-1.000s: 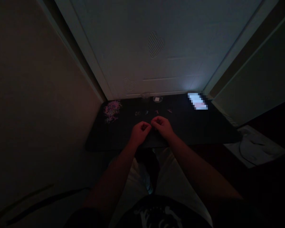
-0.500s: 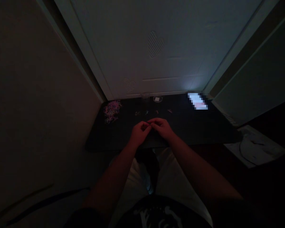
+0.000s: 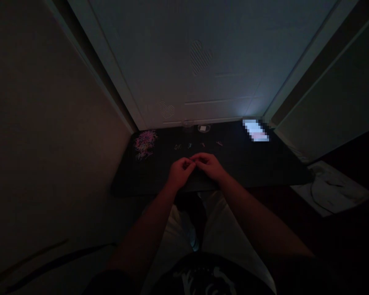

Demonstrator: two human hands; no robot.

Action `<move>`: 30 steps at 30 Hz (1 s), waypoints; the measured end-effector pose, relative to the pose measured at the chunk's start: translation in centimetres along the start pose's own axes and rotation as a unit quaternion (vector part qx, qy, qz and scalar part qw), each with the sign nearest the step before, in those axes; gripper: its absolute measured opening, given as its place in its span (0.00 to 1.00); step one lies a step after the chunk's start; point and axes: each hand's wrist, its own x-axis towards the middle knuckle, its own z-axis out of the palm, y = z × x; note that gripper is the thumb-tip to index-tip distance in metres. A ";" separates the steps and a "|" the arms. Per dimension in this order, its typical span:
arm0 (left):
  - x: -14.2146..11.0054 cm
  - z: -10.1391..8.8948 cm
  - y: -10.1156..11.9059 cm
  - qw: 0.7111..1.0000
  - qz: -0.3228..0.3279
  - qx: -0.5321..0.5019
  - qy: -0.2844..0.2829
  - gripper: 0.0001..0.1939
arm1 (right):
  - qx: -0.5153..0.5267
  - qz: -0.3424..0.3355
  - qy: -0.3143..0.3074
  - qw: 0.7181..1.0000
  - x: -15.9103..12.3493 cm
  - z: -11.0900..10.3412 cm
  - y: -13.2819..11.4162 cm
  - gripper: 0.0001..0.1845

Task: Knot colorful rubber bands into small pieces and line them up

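Note:
Over the front middle of the dark table (image 3: 252, 168), my left hand (image 3: 181, 172) and my right hand (image 3: 209, 166) meet at the fingertips. Both are closed in a pinch, thumbs and index fingers pressed together. Whatever lies between them is too small and dark to make out. Just beyond my fingers runs a row of small groups of thin pieces: a pale group (image 3: 177, 146), a bluish group (image 3: 190, 145), a pinkish group (image 3: 202, 144) and another pinkish group (image 3: 219, 143). To the left lies a heap of thin pink, purple and pale pieces (image 3: 145, 143).
At the table's back edge sit a clear round container (image 3: 188, 124) and a round lid-like piece with a white label (image 3: 203, 128). A lit, pixelated screen (image 3: 256, 130) glows at the back right. A pale door with heart patterns (image 3: 233, 53) rises directly behind the table.
Almost nothing differs. My hands stay together in the same place, with only a slight shift of the fingers and of the view.

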 end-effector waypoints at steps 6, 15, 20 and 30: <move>0.0 0.0 0.1 1.000 -0.005 0.002 0.001 0.09 | 0.014 0.015 0.012 1.000 0.0 0.1 -0.3 0.09; 0.0 0.1 -0.2 1.000 -0.005 -0.005 0.008 0.11 | 0.007 0.012 0.036 0.999 0.1 0.2 -0.3 0.07; 0.1 0.2 -0.3 0.998 -0.006 -0.037 0.046 0.14 | 0.009 0.010 0.055 0.998 0.3 0.2 0.2 0.08; 0.1 0.2 -0.1 0.999 -0.010 -0.048 0.023 0.13 | 0.001 0.017 0.060 0.998 0.3 0.2 0.2 0.10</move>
